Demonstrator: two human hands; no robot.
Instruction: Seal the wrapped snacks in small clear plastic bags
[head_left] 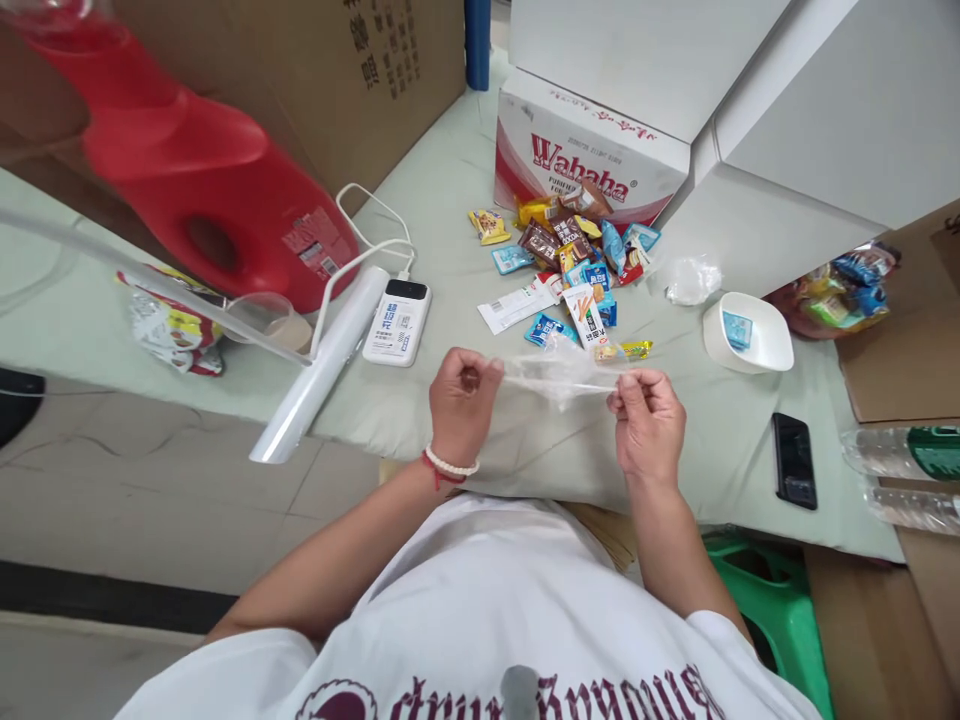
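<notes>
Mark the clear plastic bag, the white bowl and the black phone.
clear plastic bag (559, 372), head view, on its crumpled middle between the hands.
white bowl (772, 345), head view, on its right inner wall.
black phone (793, 460), head view, on its screen centre.

Clear bag (559, 372), red jug (217, 190)

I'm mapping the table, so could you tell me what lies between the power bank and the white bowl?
In the head view, a pile of snack packets lies between the power bank and the white bowl.
</notes>
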